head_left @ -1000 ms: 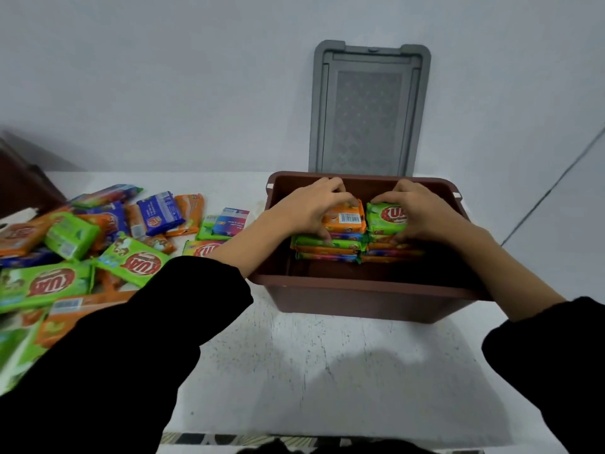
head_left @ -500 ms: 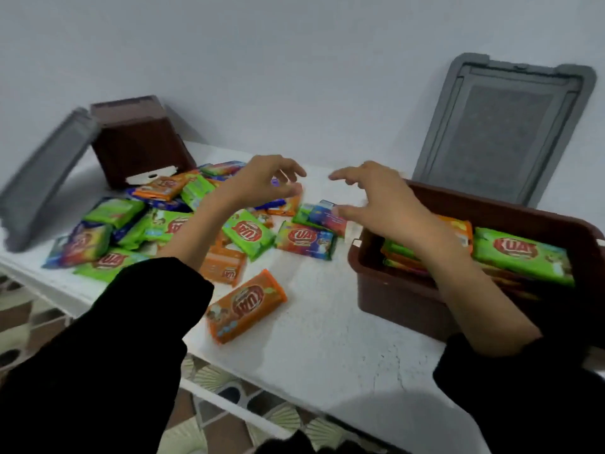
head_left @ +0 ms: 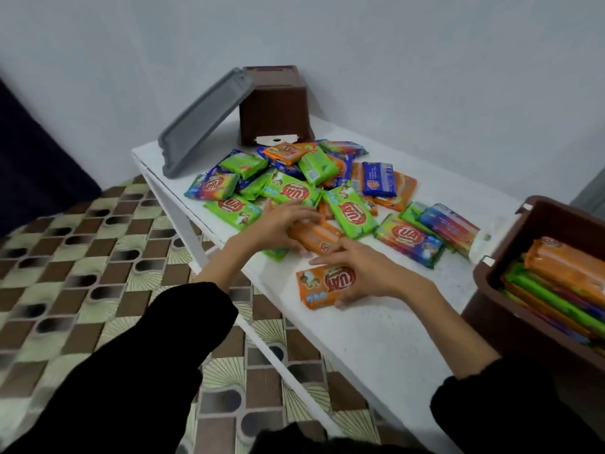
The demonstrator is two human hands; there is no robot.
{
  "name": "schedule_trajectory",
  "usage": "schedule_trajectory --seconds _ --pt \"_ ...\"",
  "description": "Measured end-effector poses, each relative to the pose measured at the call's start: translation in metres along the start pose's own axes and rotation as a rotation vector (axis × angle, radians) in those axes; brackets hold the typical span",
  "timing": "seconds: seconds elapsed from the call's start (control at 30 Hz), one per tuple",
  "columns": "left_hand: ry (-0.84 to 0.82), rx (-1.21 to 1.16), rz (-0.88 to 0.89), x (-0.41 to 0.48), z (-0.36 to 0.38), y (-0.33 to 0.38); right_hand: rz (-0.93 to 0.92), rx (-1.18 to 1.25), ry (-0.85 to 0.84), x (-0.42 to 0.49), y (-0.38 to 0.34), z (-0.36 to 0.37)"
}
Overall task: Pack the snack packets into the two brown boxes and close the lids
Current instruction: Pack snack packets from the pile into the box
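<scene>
On table (head_left: 376,339): flat orange packet (head_left: 322,285), red logo.

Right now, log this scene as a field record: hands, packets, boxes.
left hand: grips far orange packet at the pile's near edge
right hand: grips near orange packet, which lies apart from the pile
pile: loose green, orange and blue packets, mid-table
right box: open, partly filled with packets
far box: by the wall, grey lid open, slanting down to the table
</scene>
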State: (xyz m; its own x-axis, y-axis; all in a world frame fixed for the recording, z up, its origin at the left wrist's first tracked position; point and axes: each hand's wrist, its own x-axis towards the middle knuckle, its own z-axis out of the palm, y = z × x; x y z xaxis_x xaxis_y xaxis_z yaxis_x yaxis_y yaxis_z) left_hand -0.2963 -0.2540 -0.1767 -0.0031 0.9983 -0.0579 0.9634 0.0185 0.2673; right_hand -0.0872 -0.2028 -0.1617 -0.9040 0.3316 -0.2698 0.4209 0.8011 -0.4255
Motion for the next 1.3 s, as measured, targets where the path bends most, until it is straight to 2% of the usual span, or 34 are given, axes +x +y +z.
schedule_trajectory --seconds 0.23,0.43,0.57,0.73,0.9,1.07,1.3 --pt "-0.11 0.065 0.118 0.022 -0.01 0.022 -0.03 -0.158 -0.047 -0.002 0.0 -0.001" --pt "-0.062 0.098 0.144 0.028 -0.02 0.022 0.019 -0.21 0.022 -0.019 -0.013 -0.001" --pt "0.035 0.061 0.167 0.035 -0.051 0.038 0.083 -0.253 0.226 -0.049 -0.03 -0.033" --pt "0.197 0.026 0.398 0.052 -0.106 0.093 0.282 -0.322 0.575 -0.119 -0.046 -0.094" --pt "0.168 -0.021 0.569 0.064 -0.129 0.168 0.53 -0.248 0.732 -0.204 -0.019 -0.12" --pt "0.053 -0.069 0.712 0.085 -0.099 0.24 0.771 -0.211 0.688 -0.269 0.026 -0.114" --pt "-0.2 0.052 0.829 0.102 -0.042 0.312 0.903 -0.161 0.365 -0.306 0.081 -0.08"
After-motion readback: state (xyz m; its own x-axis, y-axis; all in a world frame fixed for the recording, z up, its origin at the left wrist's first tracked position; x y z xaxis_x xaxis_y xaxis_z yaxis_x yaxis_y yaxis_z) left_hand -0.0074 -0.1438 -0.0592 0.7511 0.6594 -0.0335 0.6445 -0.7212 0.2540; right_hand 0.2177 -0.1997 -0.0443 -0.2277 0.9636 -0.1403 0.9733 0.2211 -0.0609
